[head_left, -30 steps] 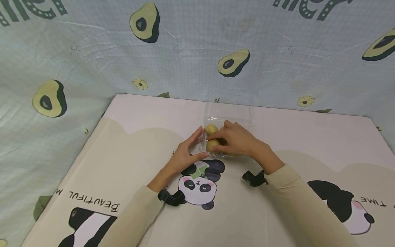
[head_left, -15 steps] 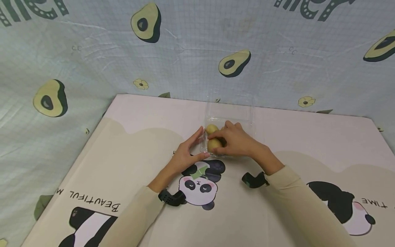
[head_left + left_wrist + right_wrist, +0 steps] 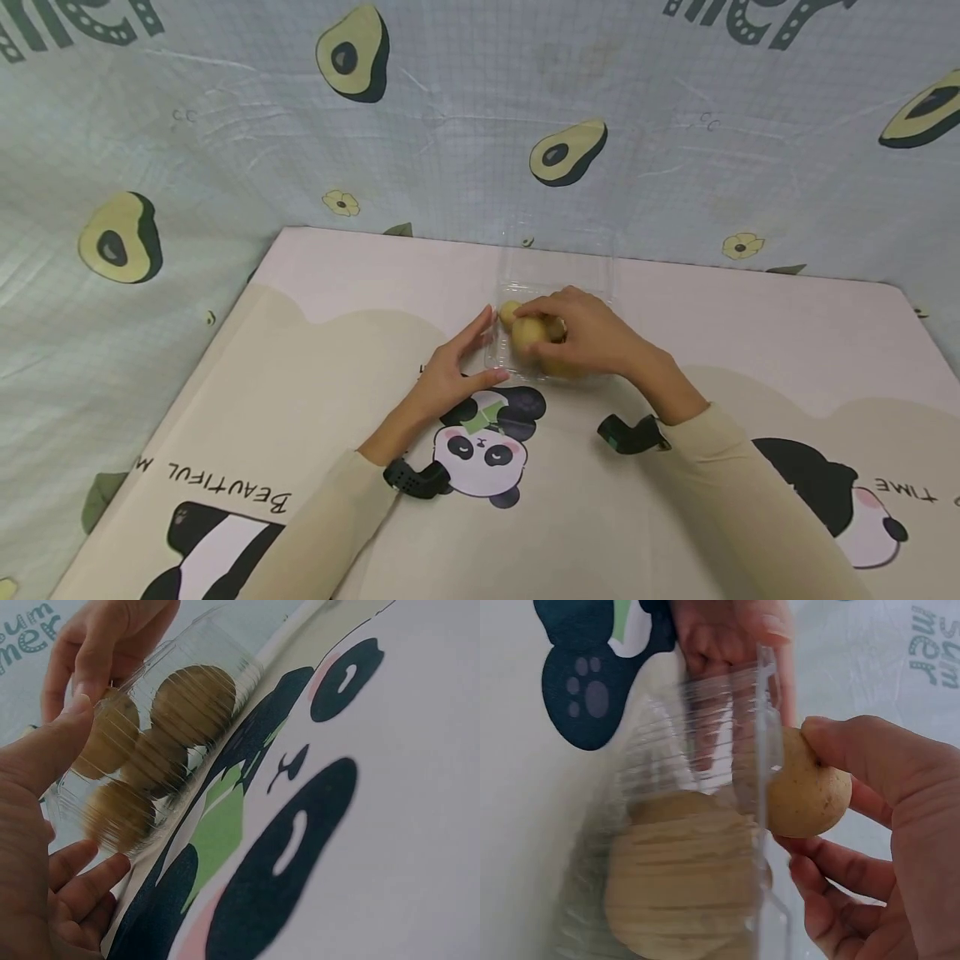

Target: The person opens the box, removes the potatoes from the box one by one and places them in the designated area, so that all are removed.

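Note:
A clear plastic clamshell box [image 3: 496, 359] sits at the table's middle back, its lid [image 3: 557, 271] raised behind it. My right hand [image 3: 596, 335] reaches in from the right and pinches a round yellowish potato [image 3: 529, 335] between thumb and fingers; in the right wrist view this potato [image 3: 810, 791] is up at the box's rim. Other potatoes lie in the box, one potato [image 3: 507, 314] at the back left and a large potato [image 3: 193, 703] showing through the ridged wall. Against the box's left side rests my left hand [image 3: 441, 382], fingers extended, thumb toward the front edge.
The table [image 3: 585, 517] wears a pale cover printed with pandas and lettering. An avocado-print sheet [image 3: 450, 150] hangs behind the table and down the left. Black wrist cameras, including one camera [image 3: 416, 479] under the left wrist, hang close over the table.
My right hand has shifted slightly right and back, moving the pinched potato from the box's front left corner toward its middle. The left hand stays in place.

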`<state>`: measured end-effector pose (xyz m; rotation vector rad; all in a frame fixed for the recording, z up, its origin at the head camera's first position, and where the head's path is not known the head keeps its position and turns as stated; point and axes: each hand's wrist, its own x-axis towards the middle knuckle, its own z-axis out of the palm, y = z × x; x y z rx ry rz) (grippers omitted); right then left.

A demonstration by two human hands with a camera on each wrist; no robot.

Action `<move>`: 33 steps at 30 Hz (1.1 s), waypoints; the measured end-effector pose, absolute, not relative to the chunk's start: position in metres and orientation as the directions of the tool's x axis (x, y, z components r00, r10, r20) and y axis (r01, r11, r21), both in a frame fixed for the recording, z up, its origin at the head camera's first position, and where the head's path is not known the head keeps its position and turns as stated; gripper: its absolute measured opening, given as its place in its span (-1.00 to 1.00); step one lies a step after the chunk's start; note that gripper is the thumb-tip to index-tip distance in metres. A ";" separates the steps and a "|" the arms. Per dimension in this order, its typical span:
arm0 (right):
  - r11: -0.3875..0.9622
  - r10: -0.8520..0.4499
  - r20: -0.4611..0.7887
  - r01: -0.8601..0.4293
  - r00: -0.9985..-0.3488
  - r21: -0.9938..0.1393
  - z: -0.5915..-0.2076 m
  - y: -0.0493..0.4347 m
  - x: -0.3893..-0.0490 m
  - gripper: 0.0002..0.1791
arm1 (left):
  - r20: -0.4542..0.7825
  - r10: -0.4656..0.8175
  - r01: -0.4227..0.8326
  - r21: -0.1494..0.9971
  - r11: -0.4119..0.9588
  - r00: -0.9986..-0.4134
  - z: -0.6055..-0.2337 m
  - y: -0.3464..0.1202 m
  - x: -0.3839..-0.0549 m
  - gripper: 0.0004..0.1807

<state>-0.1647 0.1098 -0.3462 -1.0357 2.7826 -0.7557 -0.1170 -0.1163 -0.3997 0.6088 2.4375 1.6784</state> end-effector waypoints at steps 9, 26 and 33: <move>0.548 -0.617 0.181 -0.583 -0.766 -0.600 -0.338 0.119 -0.164 -0.46 | 0.124 0.388 0.257 0.914 0.314 -0.913 -0.381 -0.115 -0.109 -0.11; 0.499 -0.544 0.378 -0.652 -0.749 -0.571 -0.332 0.144 -0.161 -0.47 | 0.123 0.392 0.255 0.917 0.306 -0.912 -0.381 -0.114 -0.109 -0.09; 0.521 -0.482 0.455 -0.662 -0.749 -0.539 -0.331 0.157 -0.160 -0.48 | 0.128 0.393 0.261 0.915 0.307 -0.911 -0.382 -0.115 -0.109 -0.10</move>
